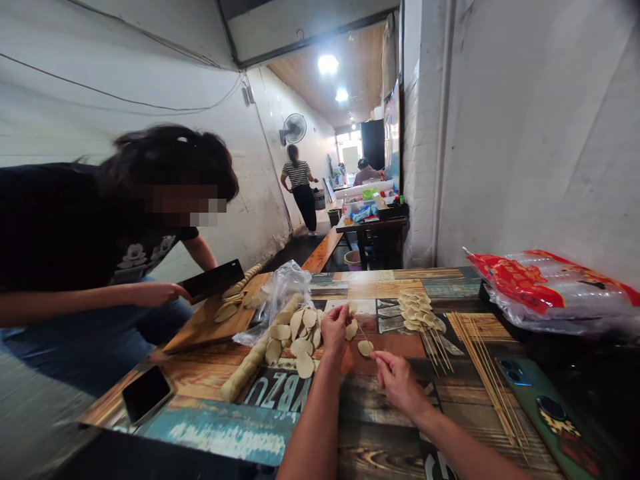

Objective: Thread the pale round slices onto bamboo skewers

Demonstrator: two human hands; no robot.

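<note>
My left hand (pixel 334 328) is closed in a pinch at a pale oval slice (pixel 353 309), partly hidden by the fingers. My right hand (pixel 399 378) pinches a thin wooden skewer (pixel 363 331) that slants up toward the left one. One slice (pixel 365 349) is by my right fingertips; I cannot tell whether it is threaded. Left of my hands lies a loose heap of slices (pixel 301 333), beside a long, pale, knobbly roll (pixel 246 368). To the right are skewered slices (pixel 416 310) laid together and a bundle of bare skewers (pixel 487 377).
At left a co-worker (pixel 150 267) leans over a wooden cutting board (pixel 210 327) with a black cleaver (pixel 215 279). A clear plastic bag (pixel 283 287) is behind the heap. Phones lie at the left (pixel 147 395) and right (pixel 550 407), and a red-printed package (pixel 545 280) at far right.
</note>
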